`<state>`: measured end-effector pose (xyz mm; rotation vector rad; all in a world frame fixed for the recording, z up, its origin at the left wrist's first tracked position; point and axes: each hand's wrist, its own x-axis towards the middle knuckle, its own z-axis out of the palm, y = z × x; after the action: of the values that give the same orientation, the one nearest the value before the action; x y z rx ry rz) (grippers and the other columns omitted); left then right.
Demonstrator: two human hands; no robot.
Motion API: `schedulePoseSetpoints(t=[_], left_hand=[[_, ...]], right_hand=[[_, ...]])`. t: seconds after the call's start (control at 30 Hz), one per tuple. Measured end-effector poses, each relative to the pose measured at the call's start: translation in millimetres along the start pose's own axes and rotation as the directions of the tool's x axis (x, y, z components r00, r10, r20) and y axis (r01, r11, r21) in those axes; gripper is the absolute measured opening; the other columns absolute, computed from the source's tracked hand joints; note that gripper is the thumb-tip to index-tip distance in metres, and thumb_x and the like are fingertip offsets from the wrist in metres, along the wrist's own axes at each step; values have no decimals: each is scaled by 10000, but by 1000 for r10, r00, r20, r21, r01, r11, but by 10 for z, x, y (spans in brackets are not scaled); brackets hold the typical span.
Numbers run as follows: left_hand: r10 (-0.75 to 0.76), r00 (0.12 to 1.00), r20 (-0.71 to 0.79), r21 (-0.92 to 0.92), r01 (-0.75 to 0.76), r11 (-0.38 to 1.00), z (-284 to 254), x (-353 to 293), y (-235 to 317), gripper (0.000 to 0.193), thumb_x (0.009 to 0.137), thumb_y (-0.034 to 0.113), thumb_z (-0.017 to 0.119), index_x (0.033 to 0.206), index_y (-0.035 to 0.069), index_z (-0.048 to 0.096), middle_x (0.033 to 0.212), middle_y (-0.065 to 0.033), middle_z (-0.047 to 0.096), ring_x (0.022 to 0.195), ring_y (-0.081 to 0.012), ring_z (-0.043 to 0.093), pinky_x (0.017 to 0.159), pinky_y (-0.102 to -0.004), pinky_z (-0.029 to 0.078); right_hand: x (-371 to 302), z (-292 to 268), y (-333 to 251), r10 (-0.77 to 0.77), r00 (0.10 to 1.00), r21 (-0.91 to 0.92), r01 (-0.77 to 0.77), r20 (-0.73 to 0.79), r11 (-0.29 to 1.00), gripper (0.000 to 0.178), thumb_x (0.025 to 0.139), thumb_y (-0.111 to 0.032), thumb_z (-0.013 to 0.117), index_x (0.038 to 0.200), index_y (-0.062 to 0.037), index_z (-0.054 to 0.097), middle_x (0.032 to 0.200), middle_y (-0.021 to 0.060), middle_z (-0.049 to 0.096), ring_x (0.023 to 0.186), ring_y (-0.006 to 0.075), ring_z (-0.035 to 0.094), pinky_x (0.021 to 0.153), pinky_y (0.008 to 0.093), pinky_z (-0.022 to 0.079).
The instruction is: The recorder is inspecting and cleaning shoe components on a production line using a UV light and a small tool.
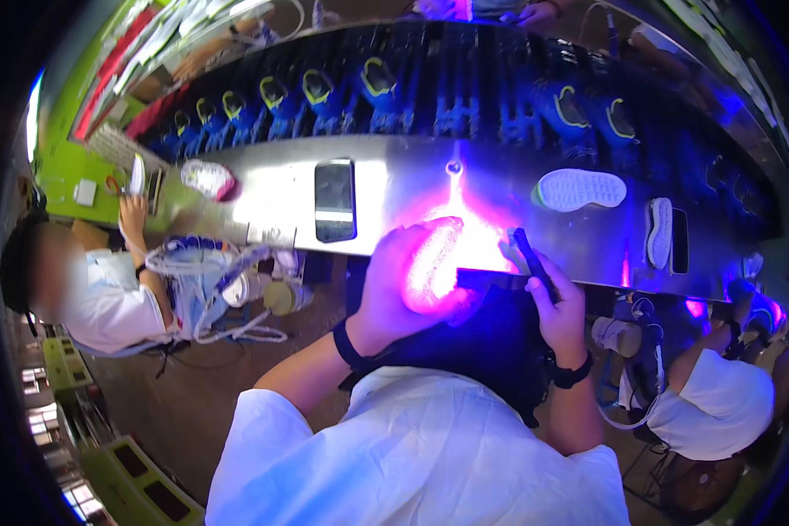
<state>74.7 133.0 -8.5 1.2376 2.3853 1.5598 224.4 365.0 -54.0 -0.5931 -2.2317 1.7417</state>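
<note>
Over the near edge of the metal bench, my left hand [386, 276] is closed round what looks like a shoe sole [436, 267]. Its speckled side glows pink under a strong violet-pink light, and glare hides much of its outline. Just to the right, my right hand [563, 307] grips a slim black stick-like tool [535, 261], tilted with its upper end toward the bench. Glare hides whether the tool touches anything. Beyond my left hand lies a black phone [335, 200]. A white sole [583, 190] with a green tip rests past my right hand.
Blue shoe uppers [379, 86] with yellow-green collars stand in a row on dark racks behind the metal bench [276, 180]. A white and pink shoe part [208, 180] lies left; another sole [659, 232] and phone [679, 241] lie right. Co-workers sit at left [105, 298] and right [714, 403].
</note>
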Motion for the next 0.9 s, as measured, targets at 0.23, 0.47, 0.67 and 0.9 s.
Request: schedulePoseSetpoints(t=[0.23, 0.47, 0.67, 0.9], left_hand=[[138, 980, 146, 305, -177, 936, 129, -760, -19, 674, 843, 291, 741, 1398, -20, 520, 1415, -212, 550, 1381, -382, 495, 1187, -631, 272], [144, 970, 197, 294, -198, 935, 101, -809, -55, 556, 878, 178, 639, 1384, -27, 537, 1440, -221, 544, 1412, -377, 476, 1186, -635, 261], [179, 959, 219, 319, -244, 916, 108, -805, -88, 532, 868, 168, 630, 1362, -15, 554, 1457, -209, 536, 1415, -374, 475, 1189, -628, 265], [175, 951, 255, 335, -257, 906, 125, -785, -78, 529, 872, 171, 619, 1370, 0, 565, 1454, -189, 548, 1403, -353, 497, 1195, -616, 269]], right_hand=[[54, 216, -82, 9, 986, -179, 22, 169, 984, 372, 970, -109, 673, 1329, -16, 649, 1191, 160, 731, 1049, 197, 702, 943, 338, 524], [149, 320, 159, 43, 992, -117, -29, 117, 993, 370, 971, -112, 676, 1325, -10, 650, 1203, 156, 729, 1107, 205, 678, 984, 341, 496], [-142, 284, 129, 179, 960, -3, -183, 214, 983, 397, 981, -113, 673, 1359, -1, 624, 1006, 37, 713, 886, 105, 644, 834, 283, 521], [-481, 153, 13, 219, 928, 88, -256, 301, 963, 419, 985, -105, 665, 1382, 14, 602, 969, 7, 687, 839, 82, 614, 780, 259, 514]])
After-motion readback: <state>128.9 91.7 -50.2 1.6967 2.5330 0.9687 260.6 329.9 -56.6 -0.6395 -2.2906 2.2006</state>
